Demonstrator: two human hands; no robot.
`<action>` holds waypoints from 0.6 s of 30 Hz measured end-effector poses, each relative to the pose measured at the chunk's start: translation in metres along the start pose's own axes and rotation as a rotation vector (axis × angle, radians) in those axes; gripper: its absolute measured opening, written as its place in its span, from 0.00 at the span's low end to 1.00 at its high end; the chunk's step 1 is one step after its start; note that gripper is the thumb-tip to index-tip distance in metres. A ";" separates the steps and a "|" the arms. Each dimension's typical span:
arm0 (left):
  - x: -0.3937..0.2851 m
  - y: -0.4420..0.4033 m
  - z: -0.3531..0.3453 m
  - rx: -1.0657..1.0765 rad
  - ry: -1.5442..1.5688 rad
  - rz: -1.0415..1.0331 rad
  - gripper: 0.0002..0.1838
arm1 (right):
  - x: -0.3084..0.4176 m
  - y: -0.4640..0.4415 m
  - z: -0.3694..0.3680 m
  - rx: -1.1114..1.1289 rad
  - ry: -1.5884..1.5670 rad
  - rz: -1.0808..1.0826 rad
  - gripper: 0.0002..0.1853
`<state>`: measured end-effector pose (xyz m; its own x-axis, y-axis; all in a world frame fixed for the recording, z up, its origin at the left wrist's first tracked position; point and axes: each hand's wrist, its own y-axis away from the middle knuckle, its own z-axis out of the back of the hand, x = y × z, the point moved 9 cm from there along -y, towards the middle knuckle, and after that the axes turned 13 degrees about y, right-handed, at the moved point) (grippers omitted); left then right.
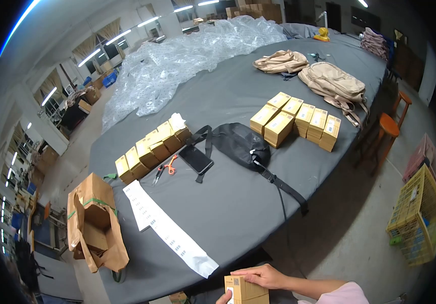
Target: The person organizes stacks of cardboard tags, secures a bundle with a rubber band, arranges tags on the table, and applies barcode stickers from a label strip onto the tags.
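Note:
At the table's near edge, I hold a block-like stack of tan printed cards [248, 292] with a small dark square code on its top. My right hand [267, 276] lies over the stack's far top edge, its fingers closed against it. Only the fingertips of my left hand [224, 297] show, pressed on the stack's left side beside a white patch. The bottom of the stack is cut off by the frame. On the table, a long white strip of labels [170, 235] ends just beyond my hands.
Similar tan stacks [278, 126] stand in rows on the grey table [238, 213]. Between them lie a black bag [240, 144], a phone [196, 158] and orange-handled scissors [170, 166]. An open carton [96, 223] sits left; beige backpacks [331, 81] and plastic sheeting [192, 53] lie farther back.

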<state>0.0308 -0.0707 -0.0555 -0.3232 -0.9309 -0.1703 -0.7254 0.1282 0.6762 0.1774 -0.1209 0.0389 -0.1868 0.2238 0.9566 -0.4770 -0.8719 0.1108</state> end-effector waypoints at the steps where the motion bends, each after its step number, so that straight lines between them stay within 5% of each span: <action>1: 0.000 -0.004 0.006 -0.009 -0.005 0.009 0.42 | -0.002 0.001 0.002 -0.005 -0.011 -0.006 0.19; 18: -0.014 -0.013 -0.017 -0.029 -0.098 0.127 0.37 | -0.021 0.001 0.028 -0.016 -0.101 0.015 0.22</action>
<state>0.0555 -0.0648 -0.0498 -0.4700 -0.8698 -0.1502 -0.6577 0.2316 0.7168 0.2046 -0.1389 0.0263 -0.1072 0.1652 0.9804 -0.4885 -0.8676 0.0928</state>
